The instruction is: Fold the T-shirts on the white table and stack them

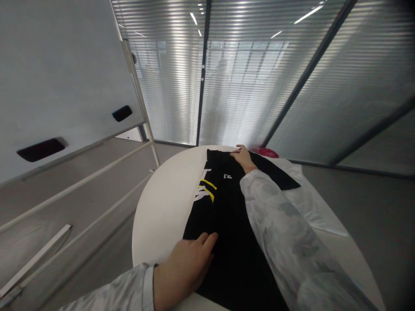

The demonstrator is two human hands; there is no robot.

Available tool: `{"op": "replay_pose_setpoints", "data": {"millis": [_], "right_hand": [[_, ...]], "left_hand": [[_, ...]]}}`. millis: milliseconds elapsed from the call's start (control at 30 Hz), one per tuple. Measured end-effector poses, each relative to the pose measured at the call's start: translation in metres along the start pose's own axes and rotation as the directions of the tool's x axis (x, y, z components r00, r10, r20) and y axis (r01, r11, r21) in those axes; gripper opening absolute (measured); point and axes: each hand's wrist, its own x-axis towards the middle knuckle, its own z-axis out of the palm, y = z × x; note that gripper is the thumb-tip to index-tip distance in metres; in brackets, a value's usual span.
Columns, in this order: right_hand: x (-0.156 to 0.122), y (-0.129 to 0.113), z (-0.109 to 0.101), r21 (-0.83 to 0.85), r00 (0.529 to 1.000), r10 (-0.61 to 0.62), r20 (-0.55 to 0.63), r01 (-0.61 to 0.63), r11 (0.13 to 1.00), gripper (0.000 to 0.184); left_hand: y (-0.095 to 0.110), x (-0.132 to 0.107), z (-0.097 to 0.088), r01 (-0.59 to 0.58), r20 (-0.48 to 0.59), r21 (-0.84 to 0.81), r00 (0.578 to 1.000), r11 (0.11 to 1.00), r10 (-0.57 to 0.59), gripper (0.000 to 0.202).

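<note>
A black T-shirt (pixel 233 224) with white and yellow print lies on a round white table (pixel 162 203). Its left edge cuts through the large print, so that side looks folded under. My left hand (pixel 188 263) is at the near left edge of the shirt, its fingers curled onto the fabric and the fingertips partly hidden. Farther off, my right hand (pixel 244 159) grips the shirt's far edge between thumb and fingers, near where a black sleeve (pixel 279 172) spreads to the right. My right forearm covers part of the shirt.
White cloth (pixel 314 207) lies on the table's right side, partly beneath the sleeve. Behind the table is a red object (pixel 268 152). On the left stands a whiteboard (pixel 65 73) on a tubular frame (pixel 81 185). Glass partitions with blinds (pixel 240 86) close off the back.
</note>
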Motion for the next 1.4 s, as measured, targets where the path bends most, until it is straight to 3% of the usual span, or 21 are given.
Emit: {"op": "replay_pose_setpoints", "data": {"millis": [133, 233, 300, 367, 433, 500, 733, 833, 1133, 1233, 1333, 1400], "right_hand": [[-0.014, 0.005, -0.003, -0.063, 0.996, -0.06, 0.069, 0.065, 0.996, 0.07], [-0.026, -0.004, -0.008, -0.209, 0.984, -0.166, 0.071, 0.177, 0.962, 0.066], [-0.035, -0.016, -0.012, -0.345, 0.962, -0.262, 0.077, 0.272, 0.898, 0.055], [-0.047, -0.029, -0.016, -0.402, 0.931, -0.337, 0.141, 0.365, 0.84, 0.044], [-0.065, -0.041, -0.018, -0.379, 0.888, -0.385, 0.251, 0.457, 0.805, 0.043], [-0.092, -0.05, -0.018, -0.338, 0.837, -0.428, 0.34, 0.534, 0.775, 0.052], [-0.223, -0.051, -0.011, -0.172, 0.745, -0.481, 0.462, 0.607, 0.776, 0.073], [-0.254, -0.047, -0.002, -0.148, 0.743, -0.468, 0.478, 0.593, 0.791, 0.08], [-0.257, -0.074, 0.028, -0.153, 0.722, -0.47, 0.507, 0.612, 0.776, 0.09], [-0.262, -0.076, 0.029, -0.13, 0.708, -0.481, 0.517, 0.621, 0.773, 0.09], [-0.268, -0.073, 0.022, -0.108, 0.694, -0.496, 0.522, 0.631, 0.768, 0.09], [-0.273, -0.071, 0.017, -0.097, 0.689, -0.505, 0.52, 0.635, 0.766, 0.088]], "left_hand": [[0.001, -0.009, -0.013, -0.141, -0.024, -0.243, 0.99, 0.96, 0.14, 0.053], [-0.02, -0.001, -0.034, -0.149, -0.09, -0.354, 0.988, 0.923, 0.125, 0.037], [-0.046, 0.016, -0.046, -0.09, -0.209, -0.306, 0.978, 0.948, 0.026, 0.033], [-0.077, 0.037, -0.053, 0.048, -0.316, -0.206, 0.942, 0.977, -0.113, 0.033], [-0.101, 0.057, -0.054, 0.172, -0.349, -0.114, 0.915, 0.978, -0.202, 0.035], [-0.114, 0.073, -0.051, 0.212, -0.349, -0.065, 0.911, 0.975, -0.221, 0.041], [-0.105, 0.087, -0.034, 0.072, -0.352, -0.007, 0.934, 0.997, -0.07, 0.03], [-0.108, 0.079, -0.033, 0.082, -0.358, -0.015, 0.93, 0.997, -0.082, 0.028], [-0.129, 0.05, -0.038, 0.126, -0.414, -0.005, 0.903, 0.992, -0.117, 0.031], [-0.132, 0.042, -0.04, 0.13, -0.385, 0.0, 0.915, 0.992, -0.12, 0.032], [-0.139, 0.053, -0.054, 0.127, -0.378, -0.01, 0.918, 0.992, -0.122, 0.039], [-0.146, 0.078, -0.071, 0.135, -0.426, -0.063, 0.892, 0.989, -0.149, 0.047]]}}
